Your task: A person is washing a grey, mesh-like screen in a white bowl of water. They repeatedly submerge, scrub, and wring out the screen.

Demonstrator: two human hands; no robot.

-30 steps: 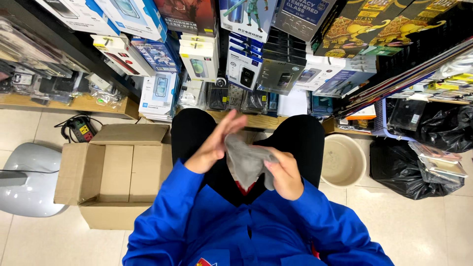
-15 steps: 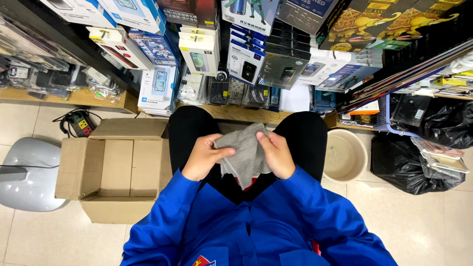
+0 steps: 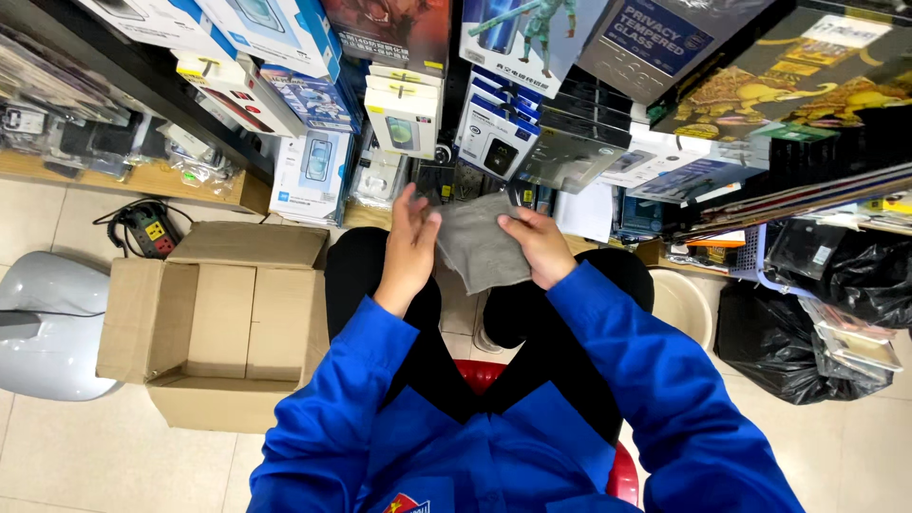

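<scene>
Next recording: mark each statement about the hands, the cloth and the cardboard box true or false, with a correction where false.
1. Both hands hold a grey cloth. True: the left hand and the right hand grip its opposite edges.
2. The cardboard box is taped shut. False: its flaps stand open.
3. The box sits on the person's left. True.
4. The cloth lies on the floor. False: it is held up above the knees.
5. The sleeves are red. False: they are blue.

Grey cloth (image 3: 480,247): soft, flat-ish, slightly creased, held up above lap, tilted, pinched at both side edges.
</scene>
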